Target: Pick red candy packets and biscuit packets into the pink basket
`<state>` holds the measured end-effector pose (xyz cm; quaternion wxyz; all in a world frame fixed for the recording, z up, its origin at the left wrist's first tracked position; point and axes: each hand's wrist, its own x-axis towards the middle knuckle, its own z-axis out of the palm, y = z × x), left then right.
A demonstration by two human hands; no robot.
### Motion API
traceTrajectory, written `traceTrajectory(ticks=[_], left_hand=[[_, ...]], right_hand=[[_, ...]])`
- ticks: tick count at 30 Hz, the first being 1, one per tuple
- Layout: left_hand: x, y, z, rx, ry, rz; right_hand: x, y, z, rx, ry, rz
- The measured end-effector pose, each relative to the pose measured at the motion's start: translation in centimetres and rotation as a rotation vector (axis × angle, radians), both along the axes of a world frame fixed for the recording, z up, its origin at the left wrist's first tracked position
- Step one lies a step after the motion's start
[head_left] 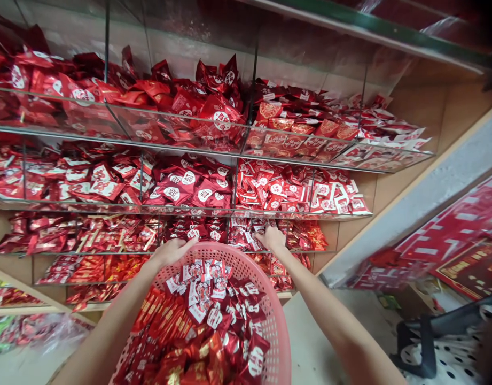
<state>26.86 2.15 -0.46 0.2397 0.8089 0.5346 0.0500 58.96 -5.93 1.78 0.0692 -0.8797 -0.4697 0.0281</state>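
A pink perforated plastic basket [283,321] is in front of me, holding red, orange and white wrapped candies [205,286] in loose groups. My left hand [173,252] grips its far left rim, thumb stretched along the edge and the other fingers hidden. Beyond the far rim, my right hand [273,239] reaches into a lower shelf compartment. Its fingers are curled in on small white-and-red candy packets [242,235] there; the fingertips are partly hidden, and how many packets they hold does not show.
Tiered shelves with clear dividers [249,80] and glass front lips hold many red packets [219,120]. A wooden side panel [393,192] slopes down at right. Red printed packaging [454,230] and a black-handled, dotted item [424,342] stand lower right. Plastic-wrapped goods [37,334] lie lower left.
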Motion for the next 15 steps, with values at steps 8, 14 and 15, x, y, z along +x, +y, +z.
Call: traceTrajectory(ticks=[8,14,15], left_hand=[[0.1,-0.5,0.4,0.004,-0.05,0.012],[0.2,-0.7,0.4,0.009,-0.034,-0.003],[0.2,-0.8,0.4,0.018,-0.031,-0.007]], right_hand=[[-3.5,-3.2,2.5,0.144,-0.065,0.351],[-8.7,-5.6,1.2,0.058,-0.049,0.991],[-9.2,-5.8,0.7,0.034,-0.061,1.04]])
